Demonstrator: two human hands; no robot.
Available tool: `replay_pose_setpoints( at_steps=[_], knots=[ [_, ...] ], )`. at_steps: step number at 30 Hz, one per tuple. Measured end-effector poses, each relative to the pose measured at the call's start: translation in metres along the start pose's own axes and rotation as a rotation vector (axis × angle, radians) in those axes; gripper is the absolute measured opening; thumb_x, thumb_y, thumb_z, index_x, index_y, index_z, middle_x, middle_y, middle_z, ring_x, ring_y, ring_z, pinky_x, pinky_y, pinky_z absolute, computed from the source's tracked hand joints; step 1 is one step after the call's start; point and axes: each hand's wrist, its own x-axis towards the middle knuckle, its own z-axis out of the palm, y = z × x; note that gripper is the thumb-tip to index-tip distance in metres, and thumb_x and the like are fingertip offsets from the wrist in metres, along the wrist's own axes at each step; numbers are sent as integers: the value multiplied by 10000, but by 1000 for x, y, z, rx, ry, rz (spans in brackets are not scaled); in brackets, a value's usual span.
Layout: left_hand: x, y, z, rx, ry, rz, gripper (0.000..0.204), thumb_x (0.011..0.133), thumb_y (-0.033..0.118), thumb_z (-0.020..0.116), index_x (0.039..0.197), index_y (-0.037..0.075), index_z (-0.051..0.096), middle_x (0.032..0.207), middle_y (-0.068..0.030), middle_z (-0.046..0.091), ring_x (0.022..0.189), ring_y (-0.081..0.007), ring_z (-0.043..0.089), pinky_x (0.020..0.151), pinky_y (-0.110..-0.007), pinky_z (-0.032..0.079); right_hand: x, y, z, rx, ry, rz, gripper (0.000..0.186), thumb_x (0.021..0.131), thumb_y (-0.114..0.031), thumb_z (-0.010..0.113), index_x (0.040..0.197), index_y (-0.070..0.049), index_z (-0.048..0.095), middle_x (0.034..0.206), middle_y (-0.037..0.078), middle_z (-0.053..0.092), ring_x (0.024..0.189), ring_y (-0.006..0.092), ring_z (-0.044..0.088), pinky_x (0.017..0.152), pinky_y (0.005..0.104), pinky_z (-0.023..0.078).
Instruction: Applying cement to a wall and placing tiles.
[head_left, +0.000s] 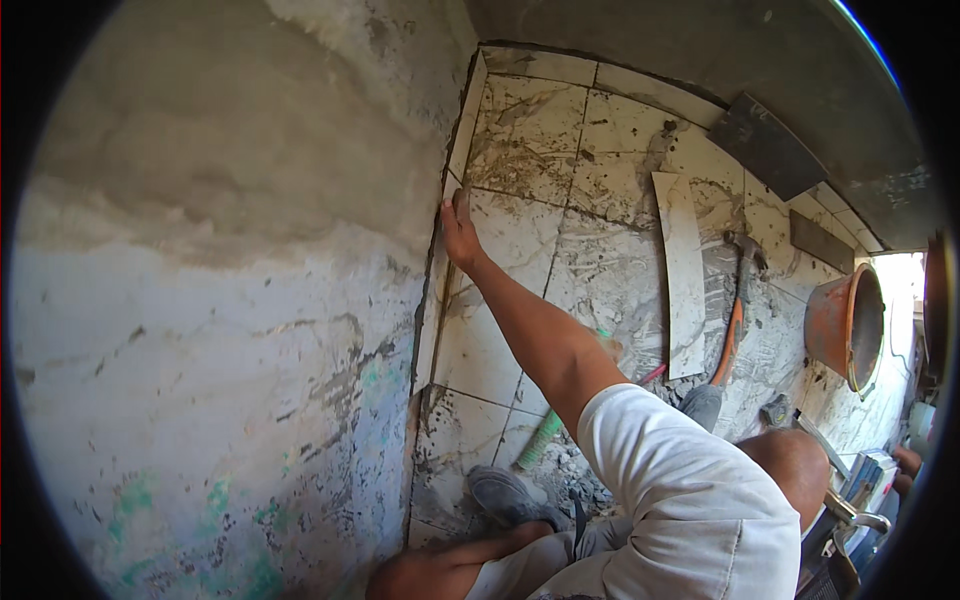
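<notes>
My right arm reaches across from the lower right to the foot of the left wall. There my right hand [460,238] rests on a narrow white skirting tile [432,330], beside a joint between two strips. Its fingers look stretched out along the strip, though their tips are small and partly shaded. My left hand is out of the picture. Under my arm, a green ridged handle [541,440] lies on the tiled floor [510,340], partly covered by the arm. A claw hammer [735,315] with an orange handle lies further right, next to a long cut tile strip [682,280].
A rough plastered wall [220,380] rises close on the left. Dark flat pieces [768,145] lean at the far wall. An orange bucket [832,325] lies tipped at the right. Grey rubble [575,475] lies near my grey shoes [505,495]. Metal items [855,520] crowd the lower right.
</notes>
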Motion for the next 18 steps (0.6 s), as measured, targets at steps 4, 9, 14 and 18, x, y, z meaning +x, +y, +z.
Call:
replay_pose_setpoints(
  at_steps=[4, 9, 14, 18],
  knots=[
    [-18, -12, 9, -94, 60, 4, 640, 939, 413, 660, 1366, -43, 519, 1148, -217, 591, 898, -374, 567, 759, -510, 467, 25, 10, -1, -22, 45, -40, 880, 1040, -534, 362, 1543, 115, 48, 1612, 323, 127, 1515, 408, 132, 1230, 383, 140],
    [-39, -29, -6, 54, -166, -55, 790, 911, 530, 654, 1396, -60, 449, 1211, -227, 546, 966, -389, 549, 787, -542, 456, 24, 9, -7, -129, 87, -125, 840, 1033, -508, 398, 1549, 93, 120, 1512, 357, 308, 1399, 479, 321, 1172, 449, 247],
    [-40, -32, -3, 83, -179, -17, 804, 909, 547, 643, 1397, -59, 440, 1214, -230, 544, 969, -395, 548, 793, -548, 453, 18, 19, -5, -366, 129, -67, 846, 1021, -542, 391, 1540, 89, 172, 1422, 375, 405, 1309, 512, 405, 1130, 512, 285],
    [-35, -22, 8, 72, -188, 5, 814, 908, 560, 635, 1399, -58, 433, 1216, -232, 543, 972, -399, 547, 797, -553, 450, 33, 31, -1, -502, 122, 70, 887, 1007, -588, 378, 1539, 90, 167, 1424, 404, 389, 1343, 517, 381, 1144, 523, 275]
  ],
)
